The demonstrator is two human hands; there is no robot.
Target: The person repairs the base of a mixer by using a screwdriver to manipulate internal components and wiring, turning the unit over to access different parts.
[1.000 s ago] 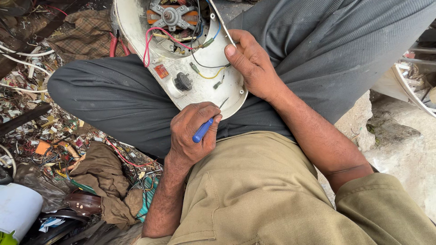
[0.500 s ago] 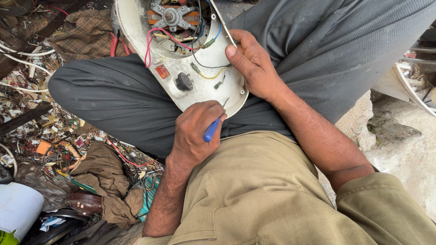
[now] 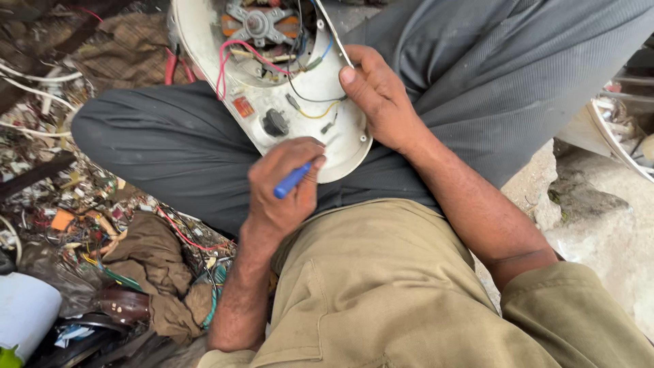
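Note:
A white plastic appliance housing (image 3: 344,140) rests on my crossed legs in grey trousers (image 3: 170,146). Inside it are a metal motor (image 3: 257,24), red, blue and yellow wires, a black knob (image 3: 276,123) and a small orange part (image 3: 243,107). My right hand (image 3: 381,102) grips the housing's right rim, thumb on the inner face. My left hand (image 3: 279,194) is closed around a blue-handled screwdriver (image 3: 291,180). Its tip points at the lower part of the housing and is hidden by my fingers.
A heap of scrap wires and small parts (image 3: 61,204) covers the ground at the left, with a brown cloth (image 3: 146,262) and a white container (image 3: 24,310) nearer me. Rough stone ground (image 3: 599,211) and a curved metal rim (image 3: 613,140) lie at the right.
My left hand has moved up with the screwdriver, from over my lap to the housing's lower edge. My right hand keeps the same grip on the rim.

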